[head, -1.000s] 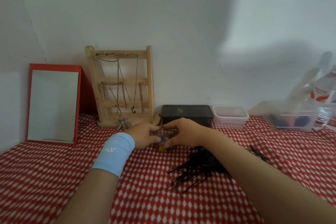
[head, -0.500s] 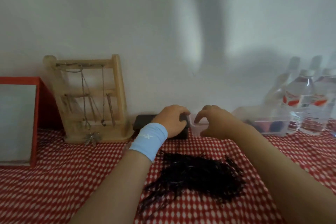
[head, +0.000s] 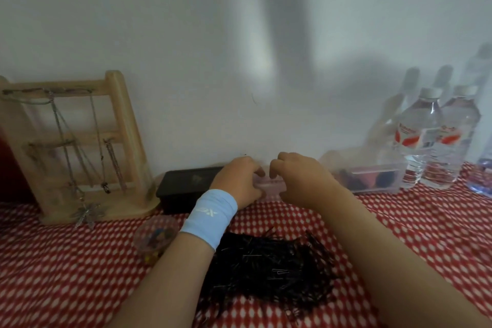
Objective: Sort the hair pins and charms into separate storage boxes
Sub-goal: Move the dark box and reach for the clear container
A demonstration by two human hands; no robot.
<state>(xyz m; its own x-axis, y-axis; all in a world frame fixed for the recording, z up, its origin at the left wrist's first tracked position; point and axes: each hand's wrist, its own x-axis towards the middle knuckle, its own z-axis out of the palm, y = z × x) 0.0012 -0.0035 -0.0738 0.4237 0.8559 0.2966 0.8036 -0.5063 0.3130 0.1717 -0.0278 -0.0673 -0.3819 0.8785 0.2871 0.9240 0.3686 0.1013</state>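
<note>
A small clear box (head: pixel 269 185) with a pinkish rim stands by the wall, between a black box (head: pixel 186 184) and a larger clear container. My left hand (head: pixel 237 181), with a light blue wristband, grips its left end. My right hand (head: pixel 300 181) curls over its right end. Most of the box is hidden behind my fingers. A heap of black hair pins (head: pixel 271 266) lies on the red checked cloth between my forearms. To its left sits a small clear tub of coloured charms (head: pixel 154 241), partly behind my left forearm.
A wooden jewellery stand (head: pixel 80 146) hung with chains is at the back left. The larger clear container (head: pixel 372 178) with dark and red items and two water bottles (head: pixel 436 141) stand at the back right. The white wall is close behind the boxes.
Both hands left the charm tub and reached back to the wall. My left hand slid from the black box onto the small clear box. The view swung right.
</note>
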